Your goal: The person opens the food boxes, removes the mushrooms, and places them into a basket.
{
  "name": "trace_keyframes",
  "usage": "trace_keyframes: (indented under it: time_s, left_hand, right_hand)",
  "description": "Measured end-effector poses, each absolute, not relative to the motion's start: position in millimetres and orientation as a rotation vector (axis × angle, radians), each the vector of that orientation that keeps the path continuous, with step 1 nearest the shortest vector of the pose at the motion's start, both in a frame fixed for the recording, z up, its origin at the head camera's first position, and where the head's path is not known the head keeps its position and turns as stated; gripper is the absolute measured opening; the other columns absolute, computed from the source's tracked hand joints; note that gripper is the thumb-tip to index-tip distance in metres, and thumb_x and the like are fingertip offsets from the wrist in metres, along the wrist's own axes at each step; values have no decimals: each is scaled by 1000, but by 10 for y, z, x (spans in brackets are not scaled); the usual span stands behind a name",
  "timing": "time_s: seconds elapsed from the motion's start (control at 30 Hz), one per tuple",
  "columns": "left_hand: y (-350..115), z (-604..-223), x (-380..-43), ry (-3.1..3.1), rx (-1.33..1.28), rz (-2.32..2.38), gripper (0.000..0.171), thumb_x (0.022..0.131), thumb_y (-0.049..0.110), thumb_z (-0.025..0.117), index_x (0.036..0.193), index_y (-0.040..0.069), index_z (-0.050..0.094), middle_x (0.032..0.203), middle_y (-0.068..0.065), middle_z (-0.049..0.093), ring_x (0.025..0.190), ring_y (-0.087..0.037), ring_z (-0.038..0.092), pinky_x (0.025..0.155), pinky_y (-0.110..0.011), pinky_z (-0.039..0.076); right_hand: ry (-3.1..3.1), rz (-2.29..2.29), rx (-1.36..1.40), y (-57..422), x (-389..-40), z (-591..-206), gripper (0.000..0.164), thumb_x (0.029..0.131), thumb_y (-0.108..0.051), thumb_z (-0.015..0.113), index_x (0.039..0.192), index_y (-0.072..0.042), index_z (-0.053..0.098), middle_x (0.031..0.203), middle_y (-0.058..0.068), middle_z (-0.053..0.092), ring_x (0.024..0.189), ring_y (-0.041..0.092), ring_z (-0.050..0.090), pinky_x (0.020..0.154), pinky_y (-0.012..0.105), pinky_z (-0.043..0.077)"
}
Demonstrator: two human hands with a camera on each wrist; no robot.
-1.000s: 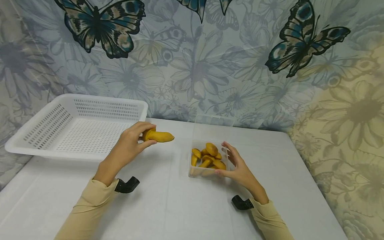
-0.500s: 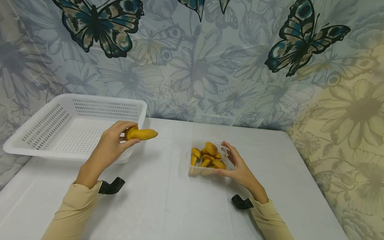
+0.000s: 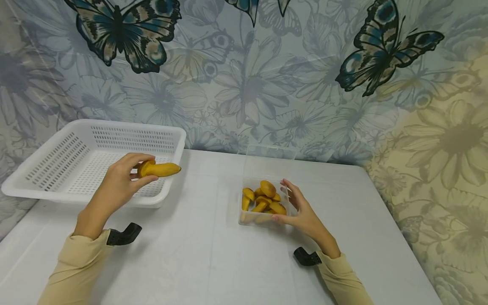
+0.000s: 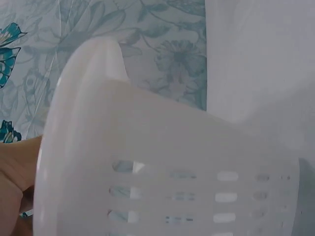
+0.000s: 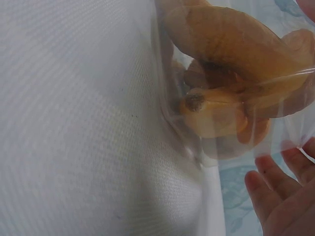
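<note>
In the head view, my left hand (image 3: 119,176) has swung toward nine o'clock; a second ago it was beyond the right side of the white basket (image 3: 131,137), and now it shows across that basket's near right part. Thumb and fingers pinch one yellow mushroom (image 3: 160,169) by its cap end, the tip toward three o'clock, over the basket's right rim. I judge that the carry has got as far as the basket, with the mushroom not yet let go. My right hand (image 3: 305,214) hasn't shifted: at four o'clock, thumb and fingers span the right side of the one clear box (image 3: 263,222), its lid (image 3: 270,159) laid open toward twelve. I count at least five mushrooms inside; they overlap too much for an exact number. My hands are well apart.

In the left wrist view, the basket's slotted corner fills the middle. Part of my left hand shows at eight o'clock behind the rim; its grip is hidden here.

In the right wrist view, the box sits toward two o'clock, several mushrooms pressed together behind its wall, my right fingertips by it at four.
</note>
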State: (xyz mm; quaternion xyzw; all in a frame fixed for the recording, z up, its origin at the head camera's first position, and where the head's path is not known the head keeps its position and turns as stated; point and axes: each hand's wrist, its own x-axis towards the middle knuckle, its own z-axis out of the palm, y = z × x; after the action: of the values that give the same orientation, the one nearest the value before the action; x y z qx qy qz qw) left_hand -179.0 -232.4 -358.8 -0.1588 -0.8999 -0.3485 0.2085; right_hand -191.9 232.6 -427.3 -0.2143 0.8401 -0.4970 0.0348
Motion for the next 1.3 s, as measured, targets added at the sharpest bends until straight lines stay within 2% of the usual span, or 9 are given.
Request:
trace_keyframes:
  time_s: [0.07,0.3,0.5,0.67,0.73,0.87,0.93,1.03,1.3]
  left_hand:
    - [-2379,-3599,-1785,-2522,-430,-948,47,77,1,82,120,0,64,118,-18,62,97,-26,58,74,6,41]
    - [-2573,-3637,-1793,-2567,-381,-916,50,77,3,82,124,0,63,117,-19,62,93,11,45,74,8,39]
    - [-2681,-3667,-1798,-2625,-364,-871,49,76,8,84,122,1,65,115,-20,65,87,7,48,70,4,42]
    - [-2731,-3683,-1797,-2671,-348,-884,49,76,8,85,121,2,66,116,-19,66,85,16,42,69,-1,45]
    - [-2745,-3686,-1804,-2692,-349,-885,49,77,8,84,122,2,65,117,-20,66,85,16,42,69,-7,51]
    - [-2759,-3676,-1825,-2759,-351,-894,47,79,10,83,122,3,65,118,-19,67,89,0,54,73,-27,59]
    - [-2761,-3663,-1836,-2811,-345,-917,46,81,12,81,123,3,65,120,-19,67,95,-15,60,73,-29,57]
    - [-2764,-3641,-1854,-2890,-330,-943,45,83,12,80,125,3,64,123,-19,66,103,-35,62,75,-26,51]
    - [-2759,-3614,-1888,-2999,-320,-954,43,87,12,75,127,3,63,128,-23,63,110,-42,60,82,-44,52]
  right_hand:
    - [2584,-1527,-660,2324,-1922,-4275,101,83,-14,81,159,-24,16,164,13,21,150,40,23,120,56,23]
    - [2592,-1520,-665,2316,-1933,-4289,101,83,-15,81,159,-25,16,164,14,21,150,40,25,120,54,24]
    - [2588,-1524,-660,2313,-1930,-4289,101,83,-14,81,159,-26,16,164,13,21,150,39,24,120,54,24]
    - [2578,-1527,-666,2311,-1931,-4284,101,83,-14,81,159,-26,15,164,13,20,150,40,23,120,55,24]
    - [2580,-1526,-669,2313,-1933,-4285,101,83,-14,81,159,-26,15,164,14,20,150,40,24,120,57,24]
    - [2587,-1525,-666,2321,-1931,-4281,101,83,-14,81,159,-26,15,164,13,21,150,41,24,120,58,25]
    - [2590,-1521,-665,2325,-1932,-4281,101,83,-14,81,159,-25,15,164,13,21,149,41,24,119,57,25]
    - [2586,-1523,-663,2327,-1931,-4281,101,83,-13,81,159,-25,15,164,14,20,149,41,24,119,57,25]
    - [2582,-1531,-665,2318,-1931,-4279,102,82,-13,81,159,-26,16,164,15,20,150,40,24,119,54,24]
